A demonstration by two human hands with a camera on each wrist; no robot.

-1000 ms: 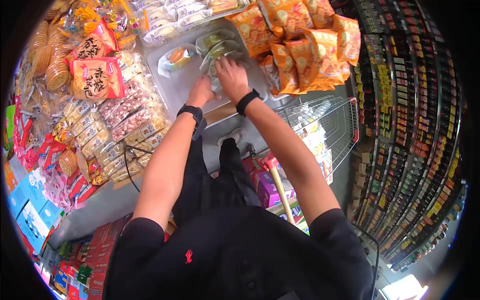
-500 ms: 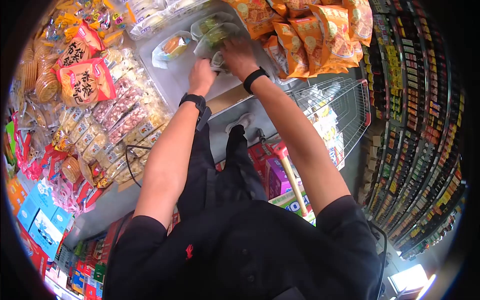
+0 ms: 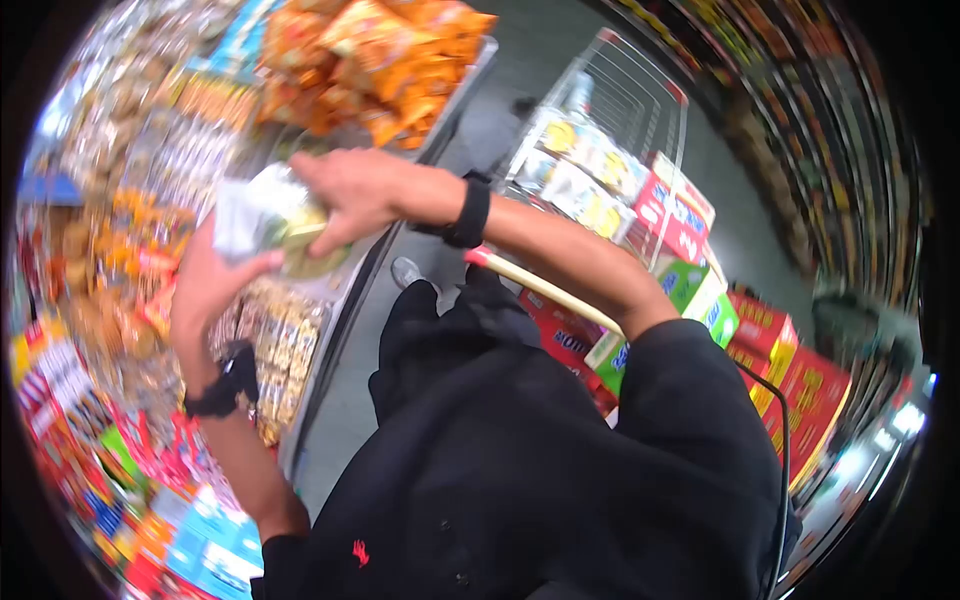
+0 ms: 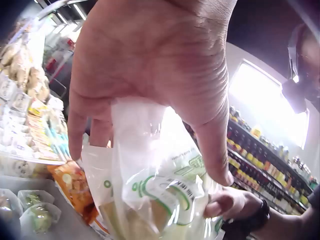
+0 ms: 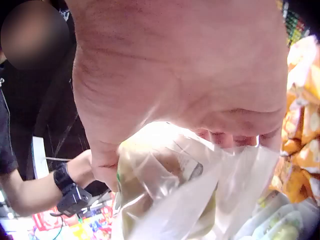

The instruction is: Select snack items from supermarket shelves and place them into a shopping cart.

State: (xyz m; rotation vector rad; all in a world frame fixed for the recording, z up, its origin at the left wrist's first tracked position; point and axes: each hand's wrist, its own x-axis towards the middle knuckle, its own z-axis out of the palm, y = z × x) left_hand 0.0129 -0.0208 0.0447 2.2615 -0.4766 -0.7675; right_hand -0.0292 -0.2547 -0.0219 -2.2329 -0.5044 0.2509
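Observation:
Up in front of the body, in the head view, both hands grip clear plastic packages (image 3: 270,215) of food with a white part. Green print and pale brown contents show on a package (image 4: 160,205) in the left wrist view. My left hand (image 3: 215,270) holds from the left, its thumb along one side and its fingers around the other. From the right my right hand (image 3: 355,190) grips the plastic, thumb on the near face. More wrapped food (image 4: 40,217) with green filling lies in a grey tray (image 4: 60,227) below.
Orange snack bags (image 3: 390,60) are heaped at the display's far end, with packaged snacks (image 3: 280,340) along its near side. A wire cart (image 3: 640,100) holds boxes and packs. A pale stick (image 3: 550,292) lies across the cart's near end. Red cartons (image 3: 810,410) stand behind it.
Both hands have lifted wrapped food out of the tray and up to the left. The head view has turned, bringing the cart nearer the middle.

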